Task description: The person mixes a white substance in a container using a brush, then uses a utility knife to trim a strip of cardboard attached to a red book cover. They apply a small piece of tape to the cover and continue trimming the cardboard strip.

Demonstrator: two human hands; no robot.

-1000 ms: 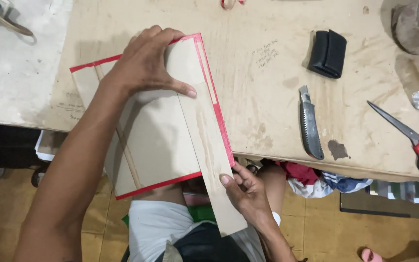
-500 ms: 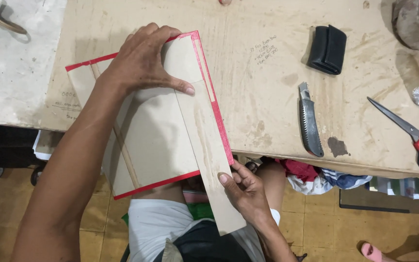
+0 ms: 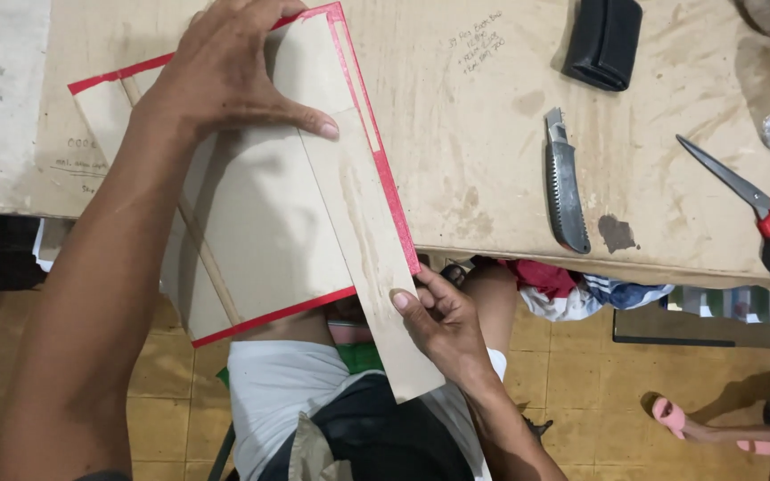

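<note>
A grey cardboard sheet with a red border (image 3: 260,223) lies tilted on the worktable (image 3: 474,178) and hangs over its near edge. On it lies a long cardboard strip (image 3: 358,232), running along the sheet's right red edge and past its lower end. My left hand (image 3: 225,76) presses flat on the sheet and the strip's upper part, fingers spread. My right hand (image 3: 443,321) grips the strip's lower part below the table edge, thumb on top.
A grey utility knife (image 3: 565,183) lies right of the sheet. Red-handled scissors (image 3: 755,209) rest at the far right. A black pouch (image 3: 603,40) sits at the top. Cloth (image 3: 581,289) hangs under the table edge. Someone's foot in a pink sandal (image 3: 688,423) is on the tiled floor.
The view has dipped slightly, so the sheet and tools sit higher in frame. Both hands keep their hold; the strip stays along the red edge.
</note>
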